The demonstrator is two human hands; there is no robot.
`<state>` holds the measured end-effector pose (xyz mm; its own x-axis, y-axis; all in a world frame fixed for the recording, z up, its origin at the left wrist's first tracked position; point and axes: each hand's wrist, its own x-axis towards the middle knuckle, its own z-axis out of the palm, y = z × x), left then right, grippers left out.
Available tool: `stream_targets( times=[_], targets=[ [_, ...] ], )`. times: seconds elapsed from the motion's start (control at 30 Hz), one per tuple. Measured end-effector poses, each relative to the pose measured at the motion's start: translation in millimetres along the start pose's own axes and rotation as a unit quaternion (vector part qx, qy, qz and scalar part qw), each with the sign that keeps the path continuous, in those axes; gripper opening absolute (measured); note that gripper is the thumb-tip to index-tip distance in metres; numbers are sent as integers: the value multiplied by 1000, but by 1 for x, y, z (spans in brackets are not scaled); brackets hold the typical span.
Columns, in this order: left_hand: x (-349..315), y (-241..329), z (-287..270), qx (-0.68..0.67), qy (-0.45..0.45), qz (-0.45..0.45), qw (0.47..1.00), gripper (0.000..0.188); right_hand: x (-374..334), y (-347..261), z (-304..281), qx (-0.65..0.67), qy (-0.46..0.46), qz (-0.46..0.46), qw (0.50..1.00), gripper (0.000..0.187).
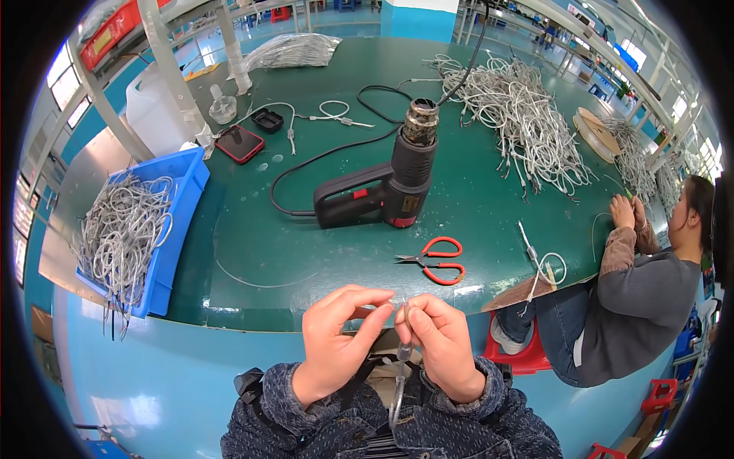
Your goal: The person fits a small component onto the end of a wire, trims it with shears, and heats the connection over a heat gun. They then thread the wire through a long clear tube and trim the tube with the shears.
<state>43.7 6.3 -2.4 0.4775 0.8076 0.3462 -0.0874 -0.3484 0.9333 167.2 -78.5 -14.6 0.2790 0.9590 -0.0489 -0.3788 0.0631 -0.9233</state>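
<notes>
My right hand [440,340] pinches a grey-white cable [399,390] near its upper end, in front of the table edge. A small grey cylindrical piece [404,352] sits on the cable just below those fingers, and the rest hangs toward my lap. Close by on the left, my left hand [340,336] has its thumb and forefinger drawn together beside the cable's tip. Whatever lies between them is too small to make out. Red-handled scissors [436,261] lie on the green table beyond my right hand. Past them, a black heat gun [409,176] stands nozzle up.
At left is a blue bin [177,222] of cables. A phone [239,144], a plastic bottle [153,111] and a cable heap [527,122] are farther back. A single cable [541,264] lies near a seated co-worker [650,283] at right. A thin strand [264,285] lies near the front edge.
</notes>
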Motion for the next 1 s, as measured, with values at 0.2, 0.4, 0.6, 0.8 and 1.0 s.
stream_targets(
  times=[0.2,0.4,0.6,0.8,1.0],
  targets=[
    [10,0,-7,87,-38,97,991,17,2,0,-1,74,-37,31,996,19],
    [11,3,-7,103,-46,107,988,15,3,2,-1,74,-40,23,996,19],
    [14,3,-10,101,-46,113,987,11,3,0,0,68,-40,35,996,19],
    [18,2,-11,100,-62,116,986,10,3,-1,-1,62,-45,37,996,19],
    [16,3,-12,86,-70,101,989,9,3,2,-1,61,-44,36,997,19]
  ],
)
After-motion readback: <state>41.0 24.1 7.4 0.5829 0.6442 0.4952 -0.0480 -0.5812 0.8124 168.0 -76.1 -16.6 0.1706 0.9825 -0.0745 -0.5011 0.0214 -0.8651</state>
